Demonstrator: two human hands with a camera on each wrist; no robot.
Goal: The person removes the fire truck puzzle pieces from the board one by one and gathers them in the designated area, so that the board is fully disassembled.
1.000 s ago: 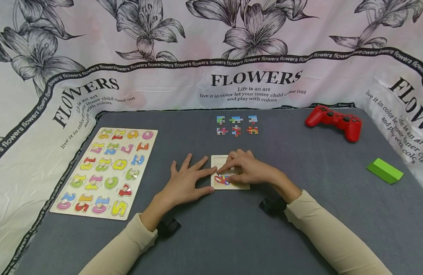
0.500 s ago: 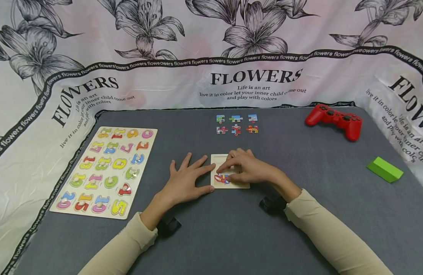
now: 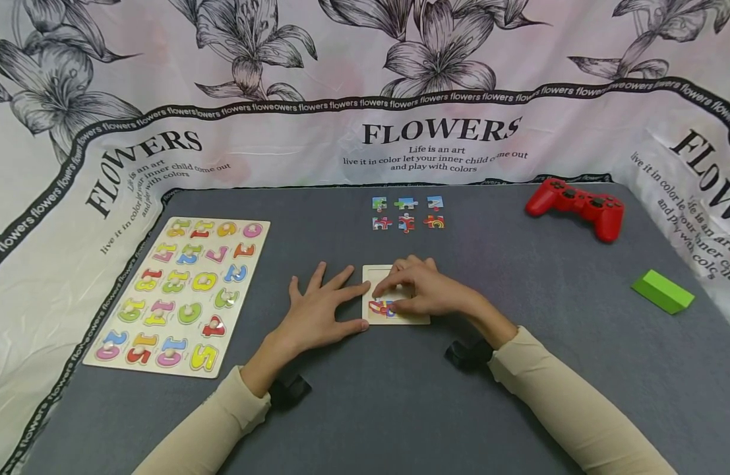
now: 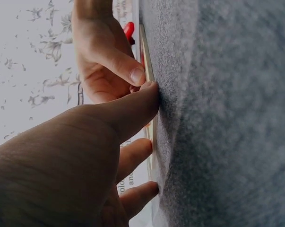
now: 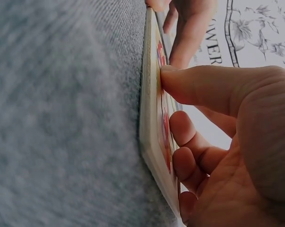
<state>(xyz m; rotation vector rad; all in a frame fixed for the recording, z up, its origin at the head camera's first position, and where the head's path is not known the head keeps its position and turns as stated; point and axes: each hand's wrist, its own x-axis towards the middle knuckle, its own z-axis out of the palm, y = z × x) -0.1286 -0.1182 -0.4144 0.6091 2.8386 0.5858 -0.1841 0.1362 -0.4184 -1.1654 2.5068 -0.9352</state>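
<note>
A small wooden puzzle tray [image 3: 376, 272] lies flat on the grey table, with red-and-blue puzzle pieces [image 3: 379, 309] in its near part. My left hand [image 3: 317, 313] is spread on the cloth to its left, index finger and thumb touching the tray's left edge. From the right, my right hand [image 3: 426, 290] reaches over the tray with bent fingers. Its thumb and index finger sit about a puzzle piece, and the right wrist view has the thumb [image 5: 199, 85] down on the printed surface [image 5: 163, 123]. The hand hides much of the tray's right side.
Several loose jigsaw pieces [image 3: 406, 204] lie in two rows beyond the tray. A number board [image 3: 222, 330] lies at the left. On the right are a red game controller [image 3: 575, 206] and a green block [image 3: 663, 292]. A flower-printed cloth [image 3: 270, 148] hangs behind.
Both hands keep their places at the tray, and the pieces show no visible shift. The whole head view has drifted very slightly.
</note>
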